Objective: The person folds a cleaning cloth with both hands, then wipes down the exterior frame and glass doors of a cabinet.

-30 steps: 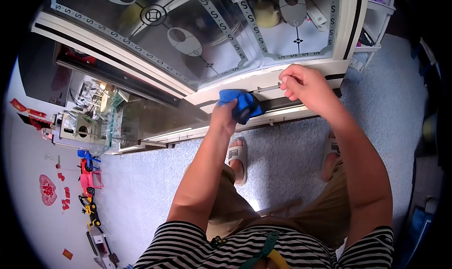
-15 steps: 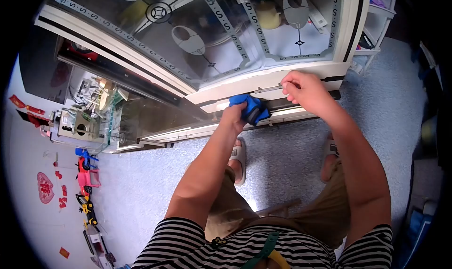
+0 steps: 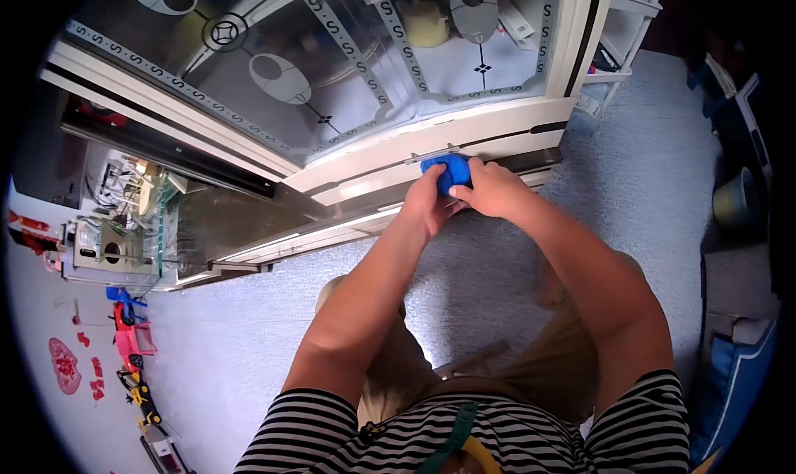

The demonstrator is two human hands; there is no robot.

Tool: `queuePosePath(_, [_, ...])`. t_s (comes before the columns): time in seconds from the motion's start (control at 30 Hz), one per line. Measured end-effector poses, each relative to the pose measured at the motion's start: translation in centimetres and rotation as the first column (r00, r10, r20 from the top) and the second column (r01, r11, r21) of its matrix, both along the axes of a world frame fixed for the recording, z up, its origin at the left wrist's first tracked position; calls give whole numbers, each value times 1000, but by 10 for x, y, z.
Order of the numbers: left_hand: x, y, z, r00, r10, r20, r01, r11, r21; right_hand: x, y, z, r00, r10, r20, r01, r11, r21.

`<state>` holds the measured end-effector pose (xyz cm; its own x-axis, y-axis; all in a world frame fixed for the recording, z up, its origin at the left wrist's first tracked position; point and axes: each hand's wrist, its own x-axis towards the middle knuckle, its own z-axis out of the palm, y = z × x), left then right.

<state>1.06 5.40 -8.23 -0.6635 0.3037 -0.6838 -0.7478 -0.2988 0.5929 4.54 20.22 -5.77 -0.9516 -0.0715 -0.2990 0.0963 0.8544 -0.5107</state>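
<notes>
A folded blue cloth point(image 3: 448, 170) is held between my two hands in front of the cabinet. My left hand point(image 3: 427, 199) grips its left side, the thumb lying on top. From the right, my right hand point(image 3: 497, 189) has its fingers closed on the cloth's other edge. Just beyond the cloth is the pale drawer front point(image 3: 506, 145), with a thin metal handle point(image 3: 434, 153) partly hidden behind the cloth. Above that stand the patterned glass doors point(image 3: 348, 84) of the cabinet.
White shelving point(image 3: 634, 34) stands right of the cabinet. A dark glossy panel point(image 3: 240, 225) extends to the left. Several toy vehicles point(image 3: 133, 341) line the left wall. At the right are a bucket point(image 3: 733, 200) and a blue item point(image 3: 734, 395).
My right hand has left the drawer handle and come down to the cloth, which both hands now hold. The view has shifted, so the cabinet appears further left.
</notes>
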Motion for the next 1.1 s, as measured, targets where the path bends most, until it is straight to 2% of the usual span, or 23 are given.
queuePosePath(0.03, [-2, 14, -8, 997, -72, 9, 71, 997, 15, 5, 6, 2, 995, -70, -68, 75, 993, 86])
queuePosePath(0.07, [-4, 21, -12, 997, -74, 14, 74, 997, 28, 8, 9, 3, 981, -128, -147, 151, 976, 156])
queuePosePath(0.1, [-4, 28, -15, 988, -153, 4, 153, 988, 23, 9, 15, -2, 960, -127, -249, 174, 968, 180])
queuePosePath(0.17, [-2, 44, -23, 970, -244, -12, 244, 969, 31, 8, 29, -8, 957, -124, -262, 181, 962, 205])
queuePosePath(0.2, [-1, 50, -22, 969, -246, -7, 246, 968, 42, 8, 34, -11, 953, -122, -278, 185, 959, 215])
queuePosePath(0.27, [2, 60, -18, 972, -232, -36, 230, 972, -45, 7, 40, -15, 947, -120, -297, 188, 959, 211])
queuePosePath(0.4, [-1, 58, -23, 971, -237, -21, 238, 971, 12, -6, 30, -26, 940, -83, -330, 176, 948, 264])
queuePosePath(0.47, [6, 52, -18, 981, -192, -31, 191, 981, -32, -13, 21, -31, 958, -41, -285, 123, 953, 276])
queuePosePath(0.53, [11, 40, -14, 988, -149, -42, 145, 986, -82, -18, 5, -31, 951, -37, -308, 120, 960, 254])
queuePosePath(0.6, [10, 22, -15, 999, -29, -41, 26, 996, -82, -24, -13, -30, 964, -35, -265, 82, 982, 170])
queuePosePath(0.67, [6, 0, -11, 1000, -14, -23, 12, 996, -87, -26, -31, -30, 967, -31, -254, 66, 990, 128])
queuePosePath(0.83, [-1, -52, 0, 999, -25, -23, 24, 999, -48, -31, -71, -23, 978, -12, -210, 27, 997, 71])
queuePosePath(0.9, [-2, -63, -1, 998, -33, -51, 26, 990, -140, -32, -81, -23, 975, -18, -219, 28, 999, 46])
queuePosePath(1.1, [-2, -53, -4, 985, -65, -159, 20, 961, -274, -31, -76, -30, 968, -38, -246, 40, 999, 3])
